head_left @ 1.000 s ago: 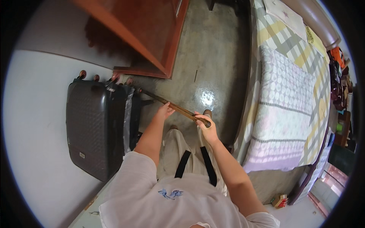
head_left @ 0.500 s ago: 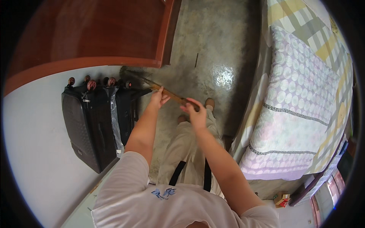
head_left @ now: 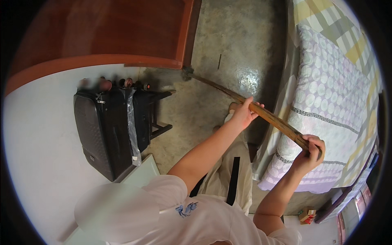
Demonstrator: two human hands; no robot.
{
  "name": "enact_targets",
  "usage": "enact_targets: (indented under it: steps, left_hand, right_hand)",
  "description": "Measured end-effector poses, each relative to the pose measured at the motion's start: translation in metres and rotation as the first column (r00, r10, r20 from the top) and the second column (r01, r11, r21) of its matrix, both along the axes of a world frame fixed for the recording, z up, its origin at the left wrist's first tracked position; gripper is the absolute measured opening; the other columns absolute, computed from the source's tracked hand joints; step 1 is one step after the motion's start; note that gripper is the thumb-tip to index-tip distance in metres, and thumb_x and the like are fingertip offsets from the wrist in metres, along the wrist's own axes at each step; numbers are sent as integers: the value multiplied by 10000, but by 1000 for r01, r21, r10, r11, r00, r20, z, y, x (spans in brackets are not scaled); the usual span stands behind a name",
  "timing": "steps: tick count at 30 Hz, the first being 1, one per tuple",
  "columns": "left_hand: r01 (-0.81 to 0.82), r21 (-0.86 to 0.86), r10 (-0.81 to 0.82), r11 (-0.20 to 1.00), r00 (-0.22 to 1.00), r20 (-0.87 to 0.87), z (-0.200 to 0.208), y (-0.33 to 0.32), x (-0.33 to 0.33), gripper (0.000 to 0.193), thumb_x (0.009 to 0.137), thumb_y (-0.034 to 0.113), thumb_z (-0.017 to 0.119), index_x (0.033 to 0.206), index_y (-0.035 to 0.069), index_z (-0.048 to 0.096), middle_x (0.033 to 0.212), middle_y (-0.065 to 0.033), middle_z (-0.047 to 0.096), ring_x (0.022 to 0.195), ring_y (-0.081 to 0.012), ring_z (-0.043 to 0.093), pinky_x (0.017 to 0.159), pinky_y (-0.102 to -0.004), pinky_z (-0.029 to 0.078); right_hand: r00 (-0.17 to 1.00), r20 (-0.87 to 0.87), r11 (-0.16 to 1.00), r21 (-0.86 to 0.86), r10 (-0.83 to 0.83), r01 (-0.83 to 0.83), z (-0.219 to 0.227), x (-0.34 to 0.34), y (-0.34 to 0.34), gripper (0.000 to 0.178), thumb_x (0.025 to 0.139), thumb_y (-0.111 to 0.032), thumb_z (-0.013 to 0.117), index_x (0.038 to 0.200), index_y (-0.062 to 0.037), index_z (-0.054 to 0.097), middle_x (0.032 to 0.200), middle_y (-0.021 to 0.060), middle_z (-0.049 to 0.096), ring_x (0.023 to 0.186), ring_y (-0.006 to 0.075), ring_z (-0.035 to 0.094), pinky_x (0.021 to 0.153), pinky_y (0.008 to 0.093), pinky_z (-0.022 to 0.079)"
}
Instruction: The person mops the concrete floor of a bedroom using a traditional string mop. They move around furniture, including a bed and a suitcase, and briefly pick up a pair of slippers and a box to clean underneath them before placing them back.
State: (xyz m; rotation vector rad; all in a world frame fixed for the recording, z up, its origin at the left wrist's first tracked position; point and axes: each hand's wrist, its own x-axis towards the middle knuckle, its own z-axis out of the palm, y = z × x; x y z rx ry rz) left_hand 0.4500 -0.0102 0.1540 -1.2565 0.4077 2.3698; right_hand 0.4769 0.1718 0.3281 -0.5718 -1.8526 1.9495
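A long wooden pole [head_left: 278,123] slants across in front of me, from the floor beside the cabinet up to the bed's side. Midway along the pole my left hand [head_left: 245,114] is closed round it. My right hand [head_left: 309,154] grips its near end, over the edge of the bedding. At the far end a small dark head [head_left: 187,73] rests near the cabinet's corner; its exact kind cannot be made out.
Black suitcases [head_left: 100,130] with wheels upturned stand against the white wall at left, beside a dark stool [head_left: 161,130]. A reddish-brown cabinet [head_left: 110,32] is at the far left. The bed [head_left: 326,81] lines the right. Grey concrete floor [head_left: 232,28] runs between.
Both hands have moved right with the pole. Its dark far end has shifted right, from beside the suitcases to the cabinet's corner.
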Motion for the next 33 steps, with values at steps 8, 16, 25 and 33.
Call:
enact_targets:
  steps: [8, 16, 25, 33]
  left_hand:
    - [112, -125, -113, 986, 994, -1, -55, -62, 27, 226, 897, 192, 548, 953, -11, 467, 886, -146, 570, 907, -324, 596, 857, -469, 485]
    - [58, -553, 32, 831, 988, 151, -130, -254, 42, 367, 934, 337, 490, 1001, -24, 494, 926, -159, 596, 868, -280, 588, 831, -413, 498]
    - [330, -464, -239, 822, 940, 245, -94, -219, 8, 686, 875, 338, 592, 1333, -52, 262, 1269, -255, 365, 1137, -337, 468, 906, -418, 501]
    - [-122, -107, 123, 987, 992, 4, -59, -45, 79, 365, 946, 307, 450, 1042, -43, 409, 986, -159, 518, 899, -279, 545, 864, -406, 482]
  right_hand:
    - [974, -62, 971, -86, 218, -223, -61, 26, -39, 79, 754, -57, 520, 760, 21, 529, 744, 173, 580, 686, 231, 561, 668, 313, 473]
    - [825, 161, 727, -583, 542, -364, -168, 41, -209, 95, 847, 38, 514, 881, 5, 597, 1023, 130, 624, 912, 187, 587, 758, 295, 493]
    - [887, 332, 816, -572, 322, -82, -162, 11, -145, 76, 868, -7, 507, 878, 24, 576, 999, 150, 628, 645, 190, 608, 565, 284, 527]
    - [991, 131, 981, -196, 36, -10, -20, 97, -43, 73, 753, 11, 497, 764, 33, 566, 810, 169, 643, 675, 183, 575, 661, 271, 463]
